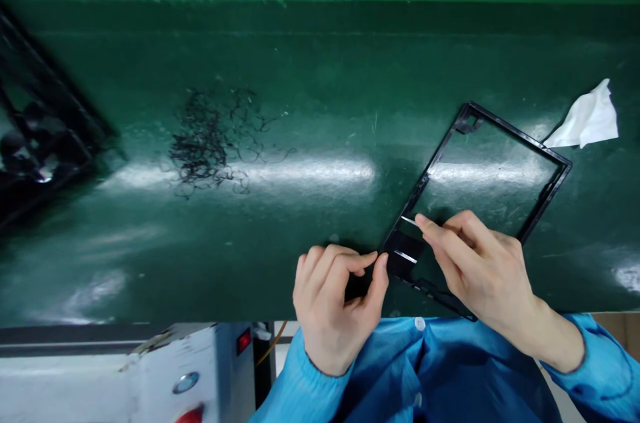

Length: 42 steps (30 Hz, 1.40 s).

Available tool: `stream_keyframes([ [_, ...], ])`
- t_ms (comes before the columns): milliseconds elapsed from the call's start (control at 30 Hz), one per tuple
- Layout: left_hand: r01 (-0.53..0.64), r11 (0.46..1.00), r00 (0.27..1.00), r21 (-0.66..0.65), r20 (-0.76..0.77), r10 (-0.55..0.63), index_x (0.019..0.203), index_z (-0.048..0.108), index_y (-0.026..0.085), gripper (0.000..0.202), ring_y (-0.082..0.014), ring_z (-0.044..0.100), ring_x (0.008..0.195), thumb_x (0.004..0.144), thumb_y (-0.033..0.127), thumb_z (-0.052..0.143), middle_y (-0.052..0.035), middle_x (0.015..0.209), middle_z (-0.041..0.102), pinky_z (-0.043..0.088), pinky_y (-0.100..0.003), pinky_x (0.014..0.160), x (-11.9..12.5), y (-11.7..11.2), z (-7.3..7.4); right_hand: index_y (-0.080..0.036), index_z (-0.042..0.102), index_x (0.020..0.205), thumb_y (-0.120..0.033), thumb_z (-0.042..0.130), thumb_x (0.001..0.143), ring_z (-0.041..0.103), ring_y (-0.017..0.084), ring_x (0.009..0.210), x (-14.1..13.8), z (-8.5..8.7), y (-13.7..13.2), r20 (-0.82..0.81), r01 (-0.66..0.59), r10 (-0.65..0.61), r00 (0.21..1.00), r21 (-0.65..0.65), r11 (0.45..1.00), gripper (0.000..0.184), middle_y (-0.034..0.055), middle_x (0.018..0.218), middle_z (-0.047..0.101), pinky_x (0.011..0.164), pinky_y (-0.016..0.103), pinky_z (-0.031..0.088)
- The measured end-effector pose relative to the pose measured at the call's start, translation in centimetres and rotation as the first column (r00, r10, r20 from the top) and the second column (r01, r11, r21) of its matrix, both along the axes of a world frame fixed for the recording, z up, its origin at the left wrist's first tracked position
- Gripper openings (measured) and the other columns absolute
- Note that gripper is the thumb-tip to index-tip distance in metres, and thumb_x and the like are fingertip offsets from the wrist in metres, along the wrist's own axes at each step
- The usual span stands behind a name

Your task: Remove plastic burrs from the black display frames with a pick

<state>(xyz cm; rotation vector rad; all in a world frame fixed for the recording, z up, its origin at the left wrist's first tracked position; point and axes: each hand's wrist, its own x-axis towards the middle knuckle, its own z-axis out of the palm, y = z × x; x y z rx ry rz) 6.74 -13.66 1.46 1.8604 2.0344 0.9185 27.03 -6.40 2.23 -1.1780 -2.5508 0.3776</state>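
Note:
A rectangular black plastic frame [495, 118] lies tilted on the green table, its near end close to the table's front edge. My left hand [337, 300] is closed at the frame's left corner, thumb and index finger pinching its edge. Over the frame's near right part is my right hand [483, 270], closed around a small blade [410, 220]. The blade's thin shiny tip points left and meets the inner side of the frame's left bar; its handle is hidden in my fingers. A narrow bright strip [405, 256] shows on the dark panel at the frame's near end.
A loose pile of thin curly black plastic shavings [200, 146] lies left of centre. Blurred black plastic parts [50, 143] stand at the far left. A crumpled white cloth [590, 120] rests beyond the frame. Below the table's edge is a pale machine [180, 356] with a red button.

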Motion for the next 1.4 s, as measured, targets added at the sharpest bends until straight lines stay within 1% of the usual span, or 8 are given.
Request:
stream_keyframes([
  [133,0.0,1.0,1.0,-0.006,0.002,0.0,0.087,0.063,0.022,0.019,-0.0166,0.054,0.069,0.094,0.013,0.079,0.0034,0.071,0.058,0.039,-0.036,0.068,-0.07,-0.1,-0.03,-0.016,0.068,0.137,-0.011,0.056,0.112,0.05,0.011,0.061,0.0,-0.12,-0.09,-0.004,-0.054,0.054,0.999,-0.003,0.999,0.028,0.0,0.09,0.059,0.054,0.028,0.042],
  [667,0.002,1.0,1.0,0.008,0.003,-0.002,0.086,0.064,0.021,0.019,-0.0162,0.053,0.069,0.092,0.012,0.08,0.003,0.071,0.057,0.038,-0.036,0.067,-0.08,-0.08,-0.17,-0.015,0.068,0.134,-0.012,0.066,0.109,0.052,0.012,0.061,-0.09,-0.09,-0.15,0.008,-0.012,0.011,1.0,0.038,0.999,0.025,-0.0001,0.09,0.063,0.056,0.029,0.039],
  [900,0.005,1.0,1.0,0.009,0.002,-0.005,0.086,0.063,0.021,0.02,-0.0161,0.052,0.069,0.093,0.011,0.079,0.0029,0.071,0.058,0.038,-0.036,0.067,-0.1,-0.16,-0.19,-0.014,0.068,0.133,-0.012,0.065,0.109,0.053,0.013,0.063,-0.13,-0.13,-0.14,0.011,-0.031,0.031,0.999,0.031,0.999,0.025,0.001,0.091,0.065,0.057,0.03,0.039],
  [1000,0.009,1.0,1.0,0.015,0.005,-0.009,0.086,0.063,0.021,0.02,-0.0161,0.053,0.069,0.093,0.011,0.08,0.003,0.071,0.058,0.038,-0.036,0.066,-0.04,-0.14,-0.15,-0.014,0.069,0.133,-0.011,0.064,0.109,0.053,0.014,0.064,-0.17,-0.06,-0.13,0.01,-0.075,0.074,0.997,0.025,0.997,0.025,0.0011,0.089,0.065,0.059,0.03,0.04],
  [1133,0.007,1.0,1.0,0.01,0.005,-0.007,0.087,0.063,0.021,0.02,-0.0162,0.052,0.069,0.092,0.011,0.08,0.0029,0.071,0.058,0.038,-0.036,0.067,-0.06,-0.16,-0.22,-0.014,0.07,0.13,-0.014,0.067,0.108,0.053,0.014,0.064,-0.26,0.09,-0.06,0.012,-0.03,0.029,0.999,0.051,0.998,0.022,0.0005,0.087,0.065,0.059,0.031,0.039],
  [1233,0.01,1.0,1.0,0.008,0.004,-0.01,0.087,0.063,0.021,0.02,-0.0163,0.052,0.069,0.092,0.011,0.08,0.0027,0.071,0.058,0.039,-0.036,0.067,-0.12,-0.2,-0.28,-0.014,0.07,0.128,-0.012,0.067,0.108,0.052,0.014,0.062,-0.32,0.19,-0.04,0.01,-0.071,0.07,0.997,0.047,0.996,0.021,0.0004,0.087,0.066,0.06,0.031,0.04],
  [1333,0.007,1.0,1.0,0.007,0.007,-0.007,0.087,0.063,0.021,0.02,-0.0165,0.053,0.069,0.092,0.011,0.08,0.0027,0.071,0.058,0.039,-0.036,0.067,-0.14,-0.19,-0.25,-0.014,0.071,0.128,-0.014,0.068,0.108,0.054,0.014,0.063,-0.35,0.23,-0.02,0.009,-0.026,0.026,1.0,0.053,0.998,0.02,0.0001,0.086,0.065,0.059,0.031,0.04],
  [1400,0.005,1.0,1.0,0.009,0.006,-0.006,0.087,0.063,0.021,0.02,-0.0166,0.053,0.069,0.092,0.011,0.08,0.0028,0.071,0.058,0.038,-0.036,0.067,-0.15,-0.16,-0.22,-0.014,0.07,0.13,-0.013,0.066,0.109,0.054,0.014,0.064,-0.35,0.21,0.01,0.007,-0.056,0.056,0.998,0.042,0.998,0.021,0.0005,0.086,0.065,0.06,0.031,0.041],
])
